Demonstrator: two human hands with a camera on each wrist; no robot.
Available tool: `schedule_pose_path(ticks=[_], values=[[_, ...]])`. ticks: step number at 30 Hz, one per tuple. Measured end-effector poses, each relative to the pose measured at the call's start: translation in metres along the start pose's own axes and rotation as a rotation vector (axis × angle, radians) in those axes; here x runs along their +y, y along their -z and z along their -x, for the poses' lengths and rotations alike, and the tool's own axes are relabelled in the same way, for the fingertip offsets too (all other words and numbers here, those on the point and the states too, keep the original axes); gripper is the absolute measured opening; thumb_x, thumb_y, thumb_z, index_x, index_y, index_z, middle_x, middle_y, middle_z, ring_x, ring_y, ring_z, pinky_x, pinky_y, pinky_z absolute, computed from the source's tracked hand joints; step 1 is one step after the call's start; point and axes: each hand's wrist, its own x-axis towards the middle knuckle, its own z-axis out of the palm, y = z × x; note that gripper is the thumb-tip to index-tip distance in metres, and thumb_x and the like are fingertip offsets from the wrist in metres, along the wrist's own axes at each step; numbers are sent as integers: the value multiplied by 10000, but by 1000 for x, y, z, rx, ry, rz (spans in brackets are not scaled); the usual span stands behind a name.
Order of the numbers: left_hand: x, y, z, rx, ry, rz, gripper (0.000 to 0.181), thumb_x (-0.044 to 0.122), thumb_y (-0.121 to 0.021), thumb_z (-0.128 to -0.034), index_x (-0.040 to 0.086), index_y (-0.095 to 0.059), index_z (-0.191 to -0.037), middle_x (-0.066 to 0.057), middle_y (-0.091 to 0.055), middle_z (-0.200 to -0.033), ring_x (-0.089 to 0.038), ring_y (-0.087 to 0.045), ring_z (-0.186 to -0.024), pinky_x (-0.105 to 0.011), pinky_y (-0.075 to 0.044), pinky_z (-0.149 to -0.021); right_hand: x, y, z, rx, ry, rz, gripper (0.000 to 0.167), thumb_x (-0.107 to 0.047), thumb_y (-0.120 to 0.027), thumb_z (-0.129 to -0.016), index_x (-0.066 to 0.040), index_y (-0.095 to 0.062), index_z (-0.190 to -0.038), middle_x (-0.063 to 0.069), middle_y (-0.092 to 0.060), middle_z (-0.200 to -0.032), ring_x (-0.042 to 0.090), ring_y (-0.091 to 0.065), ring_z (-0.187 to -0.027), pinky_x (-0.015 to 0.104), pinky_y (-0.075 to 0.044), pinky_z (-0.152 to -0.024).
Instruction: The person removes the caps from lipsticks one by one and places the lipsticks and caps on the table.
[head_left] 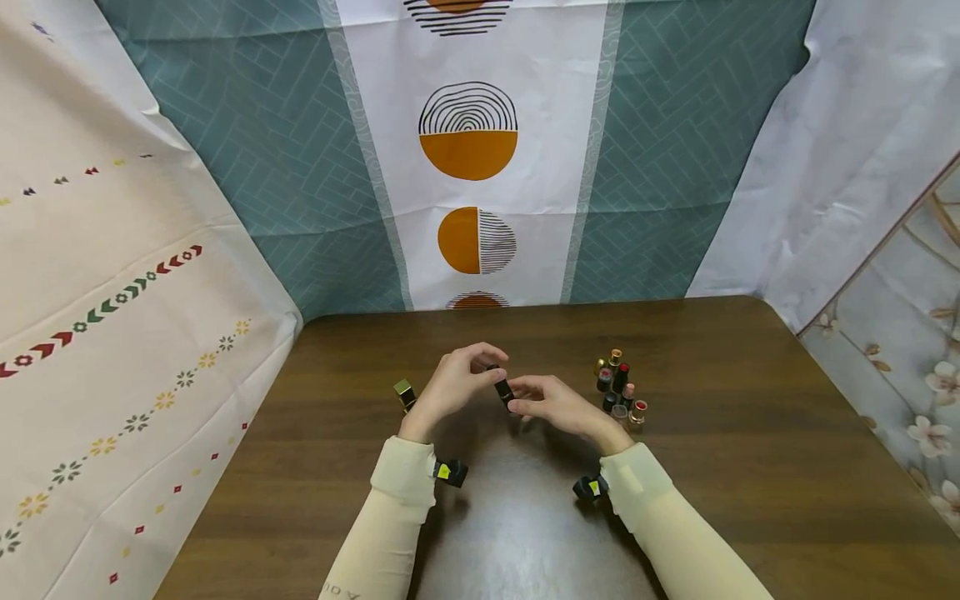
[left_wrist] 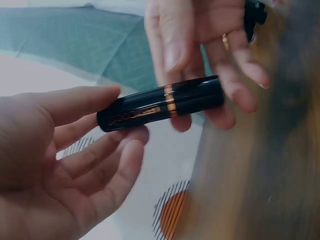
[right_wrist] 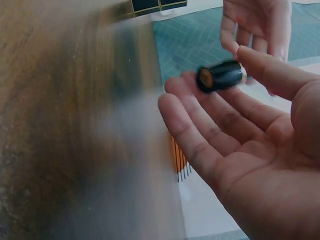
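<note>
A black lipstick tube [head_left: 500,387] with a gold band is held slantwise above the table between both hands. My left hand [head_left: 452,383] pinches its upper end with thumb and fingers; gold lettering shows on that half in the left wrist view. The right hand [head_left: 551,402] has its thumb and fingers about the lower end, near the gold band. A round brownish disc marks the end face of the lipstick tube [right_wrist: 227,76] in the right wrist view. The right hand [left_wrist: 200,35] wears a gold ring.
Several lipsticks and caps, some with bare red or pink tips like this red lipstick [head_left: 621,377], stand grouped right of the right hand. Black-and-gold cases [head_left: 405,393] lie left of the left hand. The brown wooden table [head_left: 750,500] ends at hanging patterned cloth [head_left: 480,250].
</note>
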Motion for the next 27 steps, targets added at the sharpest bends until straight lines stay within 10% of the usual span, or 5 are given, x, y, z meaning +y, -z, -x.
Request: schedule_pose_path(ticks=[13,27], values=[[2,-34,-14,193,-4,264,248,215,-738,-992,96,-720,-1209,-60,-744,-1120,-223,-713,-996,-425,-563,-913,1,2,2,169,-3,-121,351,-145,-603,-1072,150,-608,-1262,247,-720,-1028,444,-687,-912,531,-586,-843],[1,-40,-14,226,32,412,220,217,-746,-989,120,-738,-1186,-62,-754,-1074,-191,-716,-989,-564,-550,-944,1,0,1,219,-11,-213,365,-93,-585,-1074,187,-574,-1308,243,-728,-1053,225,-726,-894,562,-571,-902]])
